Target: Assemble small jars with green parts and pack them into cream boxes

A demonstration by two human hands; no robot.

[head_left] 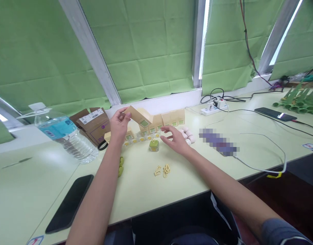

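Raised at the back of the table, my left hand (120, 124) pinches a small tan cardboard box (139, 116) with a green square on its face. My right hand (175, 139) is open, its fingers apart beside the end of a row of small clear jars (142, 139) with yellow inside. In front of the jars stands a squat jar with a green cap (154, 145), between my hands and touched by neither. More tan boxes (173, 118) line up behind. Pale yellow looped pieces (162, 170) lie nearer me. Green caps (121, 166) are partly hidden by my left forearm.
White rounded pieces (189, 135) sit behind my right hand. On the left are a large water bottle (66, 134), a brown carton (93, 126), a black phone (69, 204) and a pen (17, 162). A power strip (214, 108) with cables and another phone (275, 114) lie right.
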